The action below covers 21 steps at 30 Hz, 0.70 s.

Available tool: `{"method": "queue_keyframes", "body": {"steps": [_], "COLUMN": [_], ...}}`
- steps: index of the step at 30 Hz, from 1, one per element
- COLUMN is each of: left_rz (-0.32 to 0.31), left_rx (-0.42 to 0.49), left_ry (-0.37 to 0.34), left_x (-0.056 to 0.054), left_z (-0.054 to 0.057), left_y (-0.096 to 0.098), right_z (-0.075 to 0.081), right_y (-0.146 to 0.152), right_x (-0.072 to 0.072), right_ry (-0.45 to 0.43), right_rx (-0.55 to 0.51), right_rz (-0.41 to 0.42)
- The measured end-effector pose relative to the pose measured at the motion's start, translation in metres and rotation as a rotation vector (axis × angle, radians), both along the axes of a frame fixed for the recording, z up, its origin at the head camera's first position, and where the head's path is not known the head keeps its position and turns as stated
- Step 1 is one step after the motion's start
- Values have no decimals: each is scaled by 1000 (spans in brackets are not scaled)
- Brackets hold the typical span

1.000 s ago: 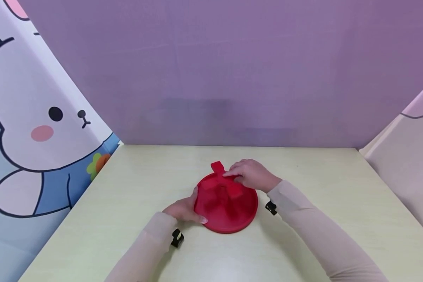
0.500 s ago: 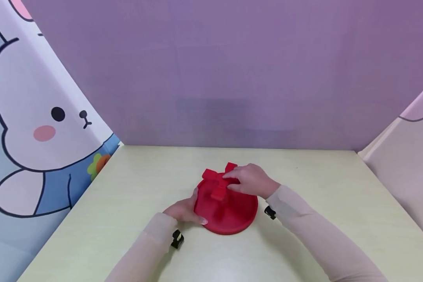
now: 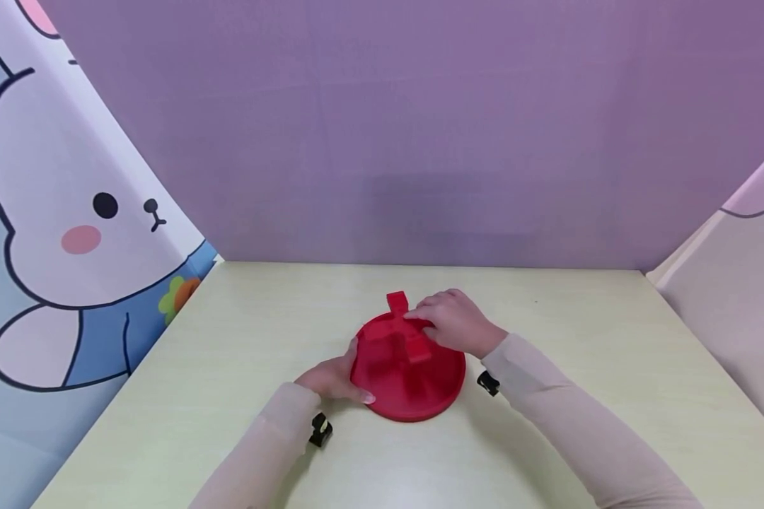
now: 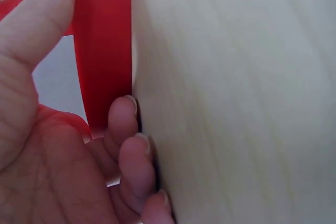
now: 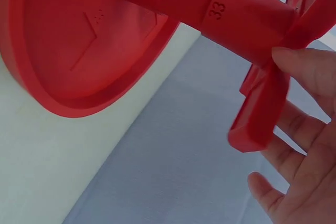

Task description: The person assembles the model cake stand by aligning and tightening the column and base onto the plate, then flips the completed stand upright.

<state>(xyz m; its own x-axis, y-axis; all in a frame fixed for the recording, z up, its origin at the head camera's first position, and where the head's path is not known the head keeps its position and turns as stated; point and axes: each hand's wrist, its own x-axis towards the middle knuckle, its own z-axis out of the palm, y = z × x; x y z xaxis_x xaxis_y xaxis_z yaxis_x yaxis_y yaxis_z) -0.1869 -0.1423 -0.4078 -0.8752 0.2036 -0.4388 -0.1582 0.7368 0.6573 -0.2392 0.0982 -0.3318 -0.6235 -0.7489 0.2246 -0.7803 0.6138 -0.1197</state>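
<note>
A red round base (image 3: 429, 389) with a raised rim stands on the table. From its middle rises a thick red post (image 5: 247, 19) marked 33, topped by a red cross-shaped handle (image 3: 399, 326). My left hand (image 3: 334, 378) grips the base's left side; in the left wrist view its thumb and fingertips (image 4: 123, 119) lie against the red rim. At the handle is my right hand (image 3: 456, 322). The right wrist view shows its thumb pressed near the hub and some fingers behind one handle arm (image 5: 262, 108), holding it. Part of the cross is hidden behind this hand.
The pale wooden table (image 3: 280, 304) extends around the base on all sides. A purple backdrop (image 3: 382, 141) closes off the back. Printed cloth (image 3: 51, 283) with a cartoon animal hangs at the left, and a pale cloth (image 3: 738, 297) at the right.
The cross-shaped handle has turned, its arms now pointing at different angles than half a second ago. My right hand has shifted slightly with it. Left hand and base stay put.
</note>
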Motion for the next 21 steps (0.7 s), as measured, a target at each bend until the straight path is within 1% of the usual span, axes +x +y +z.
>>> {"method": "queue_keyframes", "body": {"steps": [5, 11, 14, 18, 21], "left_rz": [6, 7, 8, 19, 21], "left_rx": [14, -6, -15, -13, -8], "left_ry": [4, 0, -6, -15, -14], "left_x": [-1, -2, -3, -4, -4], "left_z": [-1, -2, -3, -3, -3], "left_y": [0, 2, 2, 3, 5], "right_z": [-1, -1, -1, -2, -2], "right_y": [1, -1, -2, -1, 1], "right_x": [1, 3, 5, 5, 3], "right_ry": [-51, -149, -155, -134, -124], "right_rx": [0, 29, 39, 33, -9], "right_rz": [-16, -86, -97, -81, -98]}}
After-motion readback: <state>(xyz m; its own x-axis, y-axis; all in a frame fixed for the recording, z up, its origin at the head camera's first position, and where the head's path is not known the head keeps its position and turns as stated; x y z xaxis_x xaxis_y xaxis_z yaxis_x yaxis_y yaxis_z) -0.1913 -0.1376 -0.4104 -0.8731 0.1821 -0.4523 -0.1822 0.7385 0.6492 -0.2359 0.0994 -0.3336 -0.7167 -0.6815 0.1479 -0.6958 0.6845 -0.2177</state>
